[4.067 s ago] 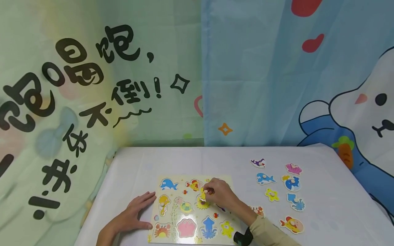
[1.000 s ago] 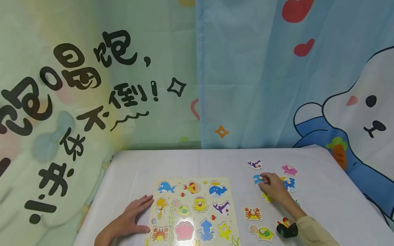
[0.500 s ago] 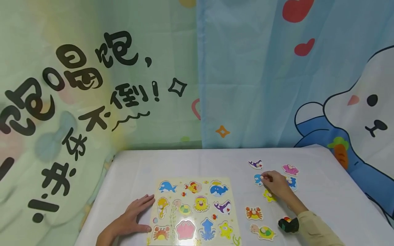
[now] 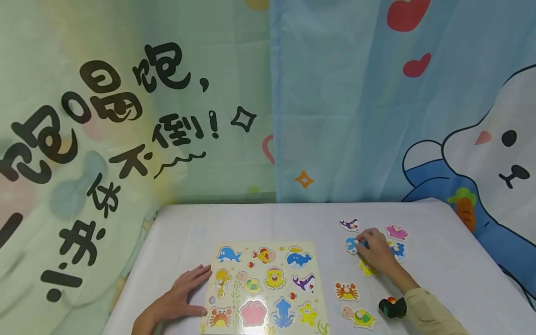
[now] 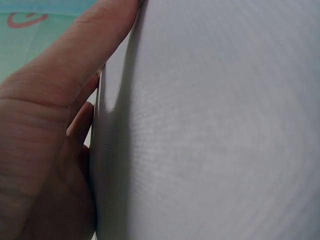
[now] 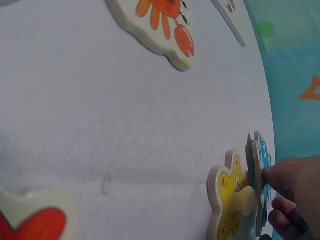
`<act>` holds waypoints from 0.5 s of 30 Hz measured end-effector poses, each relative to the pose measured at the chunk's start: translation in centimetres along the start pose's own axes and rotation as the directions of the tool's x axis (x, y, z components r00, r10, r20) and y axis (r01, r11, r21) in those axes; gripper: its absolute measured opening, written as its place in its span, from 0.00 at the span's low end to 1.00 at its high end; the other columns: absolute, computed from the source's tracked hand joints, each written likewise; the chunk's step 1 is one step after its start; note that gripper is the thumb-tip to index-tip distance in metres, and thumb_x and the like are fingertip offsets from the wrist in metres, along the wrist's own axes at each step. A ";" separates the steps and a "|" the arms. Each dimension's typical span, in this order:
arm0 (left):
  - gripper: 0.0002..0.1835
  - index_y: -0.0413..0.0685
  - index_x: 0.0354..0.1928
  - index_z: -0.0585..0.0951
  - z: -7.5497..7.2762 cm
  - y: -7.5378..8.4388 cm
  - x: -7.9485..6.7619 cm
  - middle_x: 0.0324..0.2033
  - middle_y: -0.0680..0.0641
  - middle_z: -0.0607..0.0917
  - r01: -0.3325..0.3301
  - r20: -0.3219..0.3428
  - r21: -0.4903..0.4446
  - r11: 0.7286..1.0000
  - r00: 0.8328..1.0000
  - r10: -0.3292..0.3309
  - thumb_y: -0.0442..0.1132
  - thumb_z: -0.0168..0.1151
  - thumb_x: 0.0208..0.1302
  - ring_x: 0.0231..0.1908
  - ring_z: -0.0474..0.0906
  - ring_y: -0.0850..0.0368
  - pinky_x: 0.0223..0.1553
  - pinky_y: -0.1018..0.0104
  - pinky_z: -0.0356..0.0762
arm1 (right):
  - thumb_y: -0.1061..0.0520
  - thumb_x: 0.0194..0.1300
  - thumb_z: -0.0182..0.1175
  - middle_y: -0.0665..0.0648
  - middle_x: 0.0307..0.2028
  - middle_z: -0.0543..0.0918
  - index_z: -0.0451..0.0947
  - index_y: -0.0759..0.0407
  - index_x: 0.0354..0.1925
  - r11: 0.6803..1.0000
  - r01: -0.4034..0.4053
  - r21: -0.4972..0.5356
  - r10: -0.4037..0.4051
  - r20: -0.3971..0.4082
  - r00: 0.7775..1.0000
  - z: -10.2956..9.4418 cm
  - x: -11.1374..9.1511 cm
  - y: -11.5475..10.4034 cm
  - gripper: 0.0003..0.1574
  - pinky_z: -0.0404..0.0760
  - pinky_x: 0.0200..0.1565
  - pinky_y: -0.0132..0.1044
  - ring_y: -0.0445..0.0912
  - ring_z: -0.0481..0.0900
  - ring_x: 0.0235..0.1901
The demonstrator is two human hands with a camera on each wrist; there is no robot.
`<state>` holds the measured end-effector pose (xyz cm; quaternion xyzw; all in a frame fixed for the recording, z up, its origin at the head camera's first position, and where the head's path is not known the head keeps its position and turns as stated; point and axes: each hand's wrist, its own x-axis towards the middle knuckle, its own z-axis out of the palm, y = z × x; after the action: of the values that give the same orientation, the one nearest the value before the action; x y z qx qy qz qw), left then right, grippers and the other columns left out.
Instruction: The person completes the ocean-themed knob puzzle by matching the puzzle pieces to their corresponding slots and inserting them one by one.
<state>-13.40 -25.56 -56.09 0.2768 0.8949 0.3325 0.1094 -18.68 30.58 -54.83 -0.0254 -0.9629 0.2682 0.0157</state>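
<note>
My right hand (image 4: 374,251) pinches the small knob of a blue whale puzzle piece (image 4: 350,244) right of the board. In the right wrist view, thumb and fingers meet at the blue whale piece (image 6: 260,185), just behind a yellow starfish piece (image 6: 225,200) with a pale knob. My left hand (image 4: 182,295) lies with spread fingers along the left edge of the sea-animal puzzle board (image 4: 264,295). The left wrist view shows the left hand (image 5: 45,110) with its thumb extended close over the white cloth; its fingertips are partly hidden.
Loose pieces lie around the right hand: a purple whale (image 4: 349,225), a pink shell (image 4: 397,232), a blue whale with a yellow top (image 4: 398,251), a crab (image 4: 346,291) and a turtle (image 4: 360,318). A black wrist device (image 4: 392,307) covers most of another piece.
Four seconds ago my right hand was over the octopus on the board; it has since moved right to the blue whale piece. During the last second it barely shifts. The left hand stays put.
</note>
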 end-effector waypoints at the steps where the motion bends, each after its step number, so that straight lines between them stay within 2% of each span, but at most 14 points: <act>1: 0.50 0.52 0.72 0.64 0.0 0.0 0.0 0.73 0.46 0.63 -0.001 0.000 0.001 1.000 1.000 0.001 0.62 0.71 0.49 0.72 0.51 0.36 0.62 0.93 0.25 | 0.60 0.64 0.60 0.72 0.56 0.69 0.78 0.66 0.43 1.000 0.006 0.001 -0.006 -0.003 1.000 0.0 0.0 -0.1 0.11 0.72 0.57 0.64 0.66 0.66 0.55; 9: 0.49 0.51 0.72 0.64 -0.1 0.1 0.0 0.73 0.45 0.64 -0.028 -0.012 0.027 0.999 1.000 0.028 0.61 0.71 0.50 0.72 0.53 0.36 0.66 0.87 0.30 | 0.59 0.65 0.59 0.72 0.56 0.71 0.77 0.67 0.46 1.000 0.009 0.018 -0.009 0.001 1.000 -0.2 -0.2 -0.5 0.14 0.73 0.58 0.63 0.65 0.69 0.54; 15: 0.50 0.51 0.72 0.64 0.0 0.2 -0.1 0.73 0.44 0.63 -0.019 -0.019 0.013 1.000 1.000 0.019 0.59 0.73 0.48 0.72 0.52 0.36 0.66 0.86 0.31 | 0.58 0.66 0.58 0.70 0.50 0.76 0.76 0.68 0.49 0.998 0.045 0.039 -0.044 -0.020 0.999 -0.4 -0.6 -1.4 0.17 0.77 0.56 0.59 0.60 0.75 0.48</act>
<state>-13.24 -25.47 -55.93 0.2830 0.8953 0.3302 0.0959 -18.11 29.59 -53.77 -0.0063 -0.9576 0.2863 0.0312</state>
